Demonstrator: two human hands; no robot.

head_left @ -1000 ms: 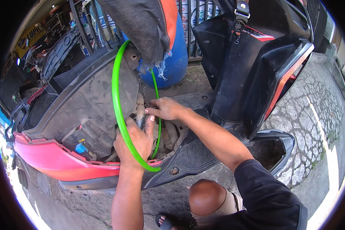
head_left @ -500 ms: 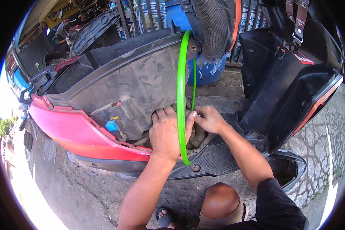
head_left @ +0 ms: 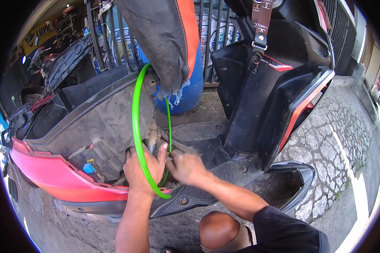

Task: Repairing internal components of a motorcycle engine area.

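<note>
The left hand (head_left: 134, 170) reaches over the near edge of a scooter's red side panel (head_left: 63, 170), back of the hand up and thumb pointing to the far side. Its fingers go down out of sight, so I cannot tell whether they grasp anything. The right hand (head_left: 191, 168) is just to its right, fingers bent inward toward the left thumb. It is blurred and its fingertips are partly hidden, so I cannot tell whether it is clenched on something or released.

A dusty tube (head_left: 153, 134) stands in the opening of the scooter's body, just beyond the left thumb. A bright green hose (head_left: 136, 114) arcs from the far rim of the dark inner panel (head_left: 101, 114), crosses in front of the left hand and ends over the near side of the ribbed footboard (head_left: 215, 180). A thinner green length (head_left: 169, 122) runs down to the right of the tube, between the hands.

To the left, a small blue part (head_left: 88, 168) sits inside the red panel. On the far side, a dark mesh cloth (head_left: 156, 38) with an orange strip and a frayed end hangs before a blue barrel (head_left: 192, 97). The black front fairing (head_left: 249, 105) rises to the right, beside stone paving (head_left: 325, 156). The person's bare knee (head_left: 218, 230) is at the near side.
</note>
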